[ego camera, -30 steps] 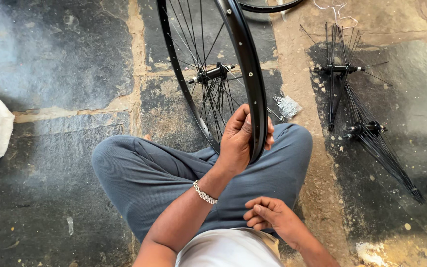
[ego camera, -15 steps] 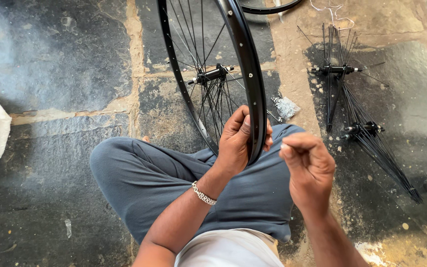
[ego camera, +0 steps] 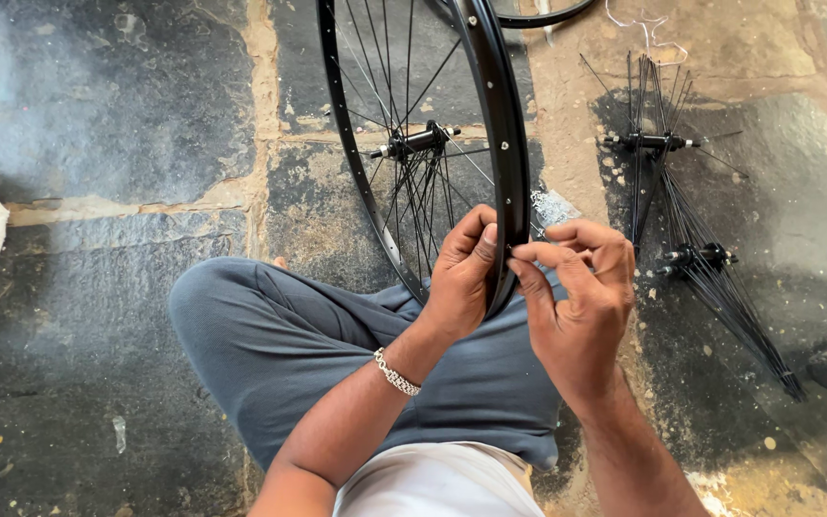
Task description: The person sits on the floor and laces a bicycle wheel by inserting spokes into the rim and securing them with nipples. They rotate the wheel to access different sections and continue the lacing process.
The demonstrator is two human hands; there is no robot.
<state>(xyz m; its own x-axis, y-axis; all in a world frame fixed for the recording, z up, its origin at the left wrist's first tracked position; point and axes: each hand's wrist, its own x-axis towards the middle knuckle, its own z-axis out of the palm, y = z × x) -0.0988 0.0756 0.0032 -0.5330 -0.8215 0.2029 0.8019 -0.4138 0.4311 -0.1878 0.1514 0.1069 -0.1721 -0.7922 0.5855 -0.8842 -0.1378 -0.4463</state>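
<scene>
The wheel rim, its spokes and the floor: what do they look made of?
Rim: likely metal, glossy black finish with small drilled holes. Spokes: thin wire, probably steel, dark. Floor: rough grey stone slabs with sandy joints. Left hand grips the rim.

The wheel rim [ego camera: 504, 144] runs off the top edge, and whatever the right hand [ego camera: 576, 306] pinches is too small to tell.
</scene>
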